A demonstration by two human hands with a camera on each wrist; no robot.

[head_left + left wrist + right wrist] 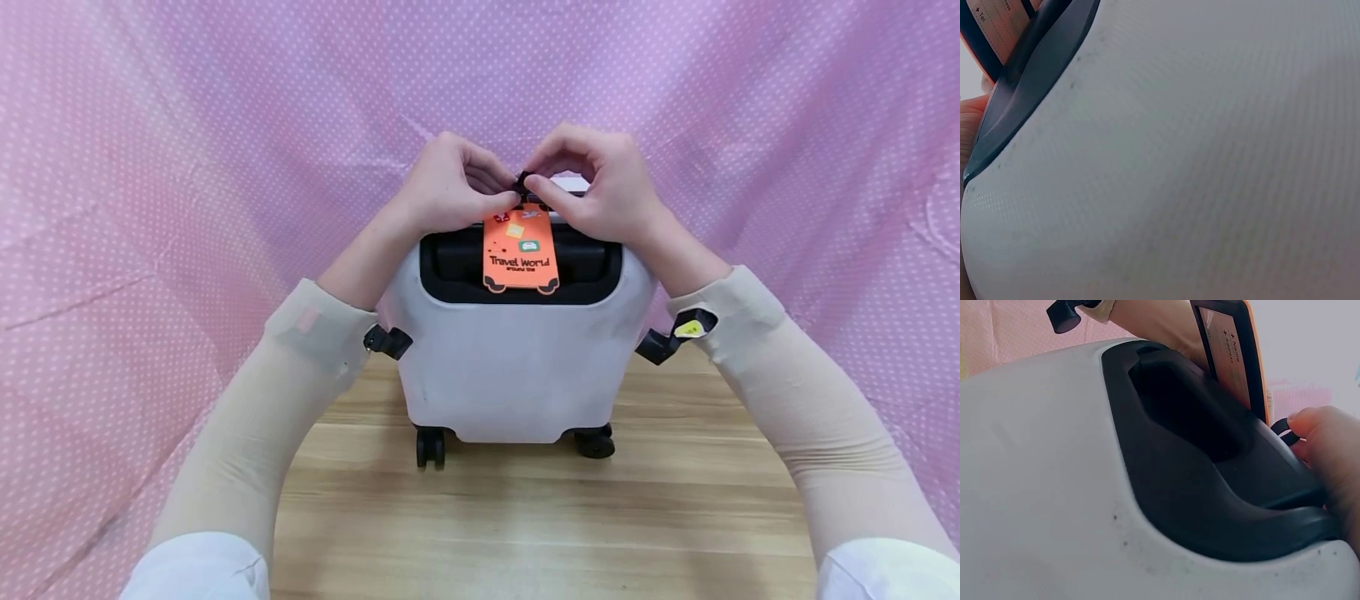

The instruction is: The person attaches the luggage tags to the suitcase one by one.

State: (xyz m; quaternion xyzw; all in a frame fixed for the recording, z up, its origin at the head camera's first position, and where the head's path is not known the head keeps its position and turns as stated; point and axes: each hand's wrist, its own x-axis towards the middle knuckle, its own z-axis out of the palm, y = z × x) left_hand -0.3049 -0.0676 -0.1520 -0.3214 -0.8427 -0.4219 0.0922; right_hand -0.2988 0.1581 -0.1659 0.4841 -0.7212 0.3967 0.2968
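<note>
An orange luggage tag [521, 248] printed "Travel World" hangs over the black handle recess of a white suitcase [513, 367]. At the tag's upper end is a black strap [524, 178]. My left hand [453, 185] pinches the strap from the left, thumb below the fingers. From the other side my right hand [606, 179] pinches it between thumb and fingertips. In the right wrist view the strap [1284, 431] forms a small loop at the right hand's fingertips. The tag's back [1229, 359] shows a card with printed lines.
The suitcase stands on its black wheels [431, 447] on a wood-grain surface [525, 517]. Pink dotted cloth [300, 100] hangs behind and on both sides. Black wrist straps [656, 346] stick out from both forearms beside the suitcase.
</note>
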